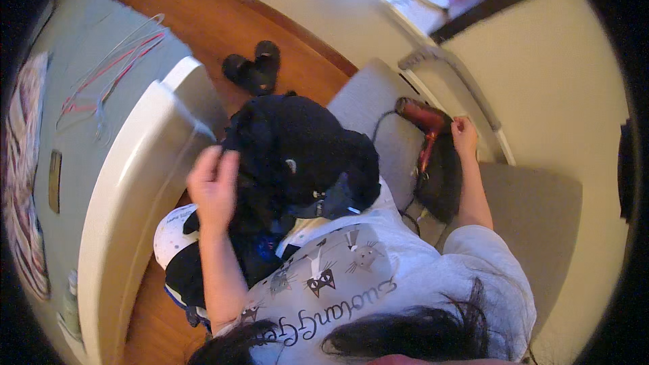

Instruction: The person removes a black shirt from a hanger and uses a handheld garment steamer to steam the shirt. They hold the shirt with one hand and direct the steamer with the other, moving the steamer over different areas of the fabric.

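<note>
A bunched black cloth garment point(304, 142) with a small pale mark lies across my lap. My left hand point(215, 177) is at its left edge, blurred, with curled fingers; whether they grip the cloth cannot be told. To the right, my right hand point(464, 134) has its fingers drawn together at the upper edge of a dark fabric item point(441, 177), beside a red hair dryer point(421, 114) with a black cord. Whether the fingertips pinch that fabric is unclear. The dryer rests on a grey cushioned seat point(375, 91).
A bed with a cream curved edge point(137, 162) stands left, holding wire hangers point(116, 66), a dark flat object point(55, 181) and a striped cloth point(25, 177). Black slippers point(253, 68) lie on the wooden floor point(203, 20). A white spotted item point(175, 233) is below my left hand.
</note>
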{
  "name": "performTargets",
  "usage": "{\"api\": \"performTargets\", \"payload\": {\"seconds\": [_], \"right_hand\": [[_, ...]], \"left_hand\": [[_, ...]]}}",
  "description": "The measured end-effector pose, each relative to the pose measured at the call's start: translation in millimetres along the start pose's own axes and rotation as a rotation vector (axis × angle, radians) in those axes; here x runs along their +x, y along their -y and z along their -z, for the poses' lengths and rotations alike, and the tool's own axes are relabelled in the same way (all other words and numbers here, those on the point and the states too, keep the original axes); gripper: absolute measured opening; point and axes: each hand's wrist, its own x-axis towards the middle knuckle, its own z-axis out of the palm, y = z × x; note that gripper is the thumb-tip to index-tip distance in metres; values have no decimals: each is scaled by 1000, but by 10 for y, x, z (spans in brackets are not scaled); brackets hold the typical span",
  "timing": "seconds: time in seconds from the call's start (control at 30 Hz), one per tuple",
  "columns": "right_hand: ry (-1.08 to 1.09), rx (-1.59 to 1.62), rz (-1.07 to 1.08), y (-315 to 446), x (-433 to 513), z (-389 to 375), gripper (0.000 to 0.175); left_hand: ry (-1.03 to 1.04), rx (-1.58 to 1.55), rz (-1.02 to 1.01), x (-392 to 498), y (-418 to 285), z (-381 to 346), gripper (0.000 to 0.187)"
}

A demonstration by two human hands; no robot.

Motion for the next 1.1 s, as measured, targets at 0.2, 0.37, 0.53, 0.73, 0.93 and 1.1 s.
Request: {"api": "performTargets", "payload": {"seconds": [0.2,0.37,0.53,0.73,0.93,1.1], "right_hand": [[52,62,-509,-488,-1014,-176,35],[368,-117,-412,-56,-1091,-669,55],[194,-36,-569,51,-894,-1022,52],[50,57,-523,-29,-810,-1183,53],[151,31,-453,-215,-798,-1166,52],[193,218,-574,-531,-710,-1460,41]], "left_hand": [[-74,-576,-379,199,-832,84,17],[882,-98,-895,-187,-1495,-401,18],[1241,-69,-257,-359,-1155,-892,16],[1015,-68,-26,-531,-448,-917,13],[952,-150,18,-605,-240,-898,11],[922,-202,26,-637,-188,-897,9]]}}
